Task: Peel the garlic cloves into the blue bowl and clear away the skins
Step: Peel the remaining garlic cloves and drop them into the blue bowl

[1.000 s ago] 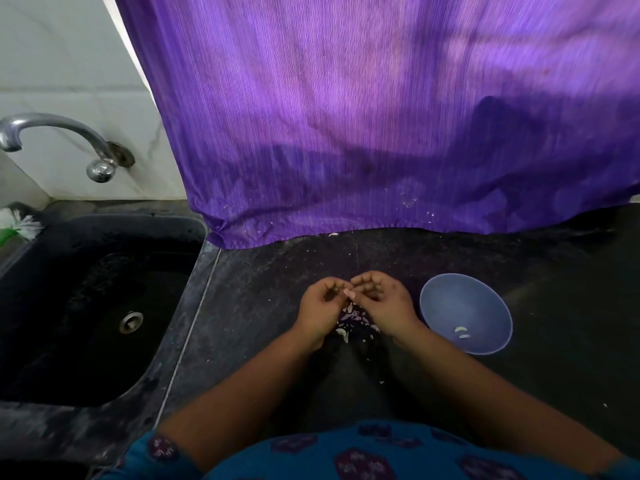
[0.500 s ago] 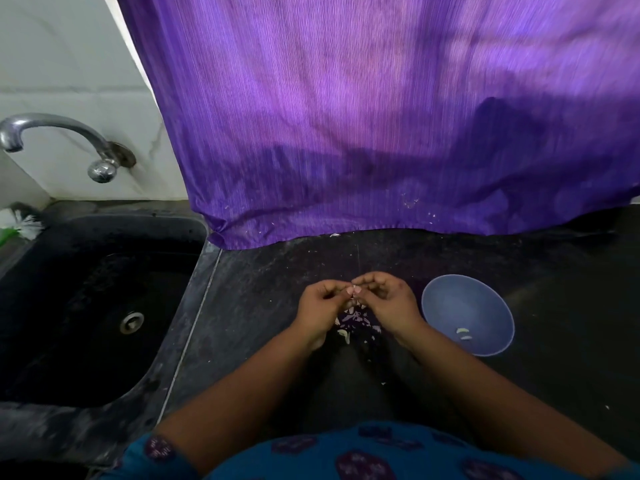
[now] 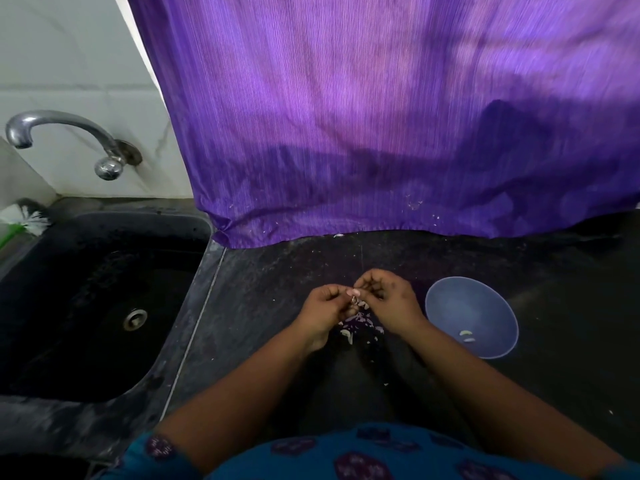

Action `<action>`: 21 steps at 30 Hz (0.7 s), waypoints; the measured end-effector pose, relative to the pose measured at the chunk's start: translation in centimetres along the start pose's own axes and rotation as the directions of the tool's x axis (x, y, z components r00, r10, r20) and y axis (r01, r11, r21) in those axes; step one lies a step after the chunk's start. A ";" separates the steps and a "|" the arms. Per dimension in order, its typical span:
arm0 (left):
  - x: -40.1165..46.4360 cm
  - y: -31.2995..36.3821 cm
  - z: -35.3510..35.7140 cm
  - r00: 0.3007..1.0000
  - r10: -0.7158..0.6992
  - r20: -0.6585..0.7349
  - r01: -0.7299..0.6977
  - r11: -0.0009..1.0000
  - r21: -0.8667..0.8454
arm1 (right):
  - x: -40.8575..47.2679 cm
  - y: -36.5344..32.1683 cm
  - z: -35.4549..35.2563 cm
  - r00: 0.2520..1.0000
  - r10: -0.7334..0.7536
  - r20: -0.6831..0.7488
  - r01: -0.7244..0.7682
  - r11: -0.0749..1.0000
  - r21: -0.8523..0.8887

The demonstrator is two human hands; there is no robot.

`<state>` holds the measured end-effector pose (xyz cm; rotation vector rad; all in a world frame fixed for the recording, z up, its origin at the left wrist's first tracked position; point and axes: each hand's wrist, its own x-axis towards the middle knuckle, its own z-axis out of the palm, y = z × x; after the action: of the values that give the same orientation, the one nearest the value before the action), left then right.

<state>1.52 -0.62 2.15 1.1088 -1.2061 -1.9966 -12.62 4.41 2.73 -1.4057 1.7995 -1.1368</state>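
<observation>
Dark stone makes up the surface [image 3: 571, 306], with a black sink [image 3: 86, 306] and a steel tap [image 3: 69, 140] off to the person's left and a purple cloth [image 3: 381, 116] hanging along the back. Both hands meet near the middle of the surface, just left of the blue bowl [image 3: 485, 299]. The left hand [image 3: 323, 308] has its fingers curled and pinches a small garlic clove [image 3: 354, 300] at the fingertips; the right hand [image 3: 389, 301] is curled too, its fingertips closing on the same clove, seemingly working at its skin, though the clove is too small to show how much skin remains. Directly beneath the hands lies a heap of skins [image 3: 360, 325], pale and purplish, and whether any unpeeled cloves are mixed in cannot be made out. Two peeled cloves [image 3: 467, 336] lie in the bottom of the bowl. Judging from this, the peeling is under way and probably at an early or middle stage: a couple of cloves done, one in hand, and the clearing of skins not yet begun, with small flakes also scattered over the surface. No brand, label or writing can be read anywhere.
</observation>
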 end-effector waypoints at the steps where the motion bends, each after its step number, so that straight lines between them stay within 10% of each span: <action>1: 0.0 0.0 0.0 1.000 -0.001 0.002 0.001 1.000 0.004 | 0.0 0.0 0.0 1.000 -0.011 -0.001 0.011 1.000 -0.015; 21: 0.5 0.4 0.7 1.000 0.015 -0.018 -0.014 0.998 0.066 | 0.6 0.3 -0.8 0.994 -0.064 0.094 0.079 0.983 -0.165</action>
<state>0.70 -0.94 2.50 1.1449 -1.2755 -1.9440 -13.59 4.10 2.86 -1.6046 1.8310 -0.9599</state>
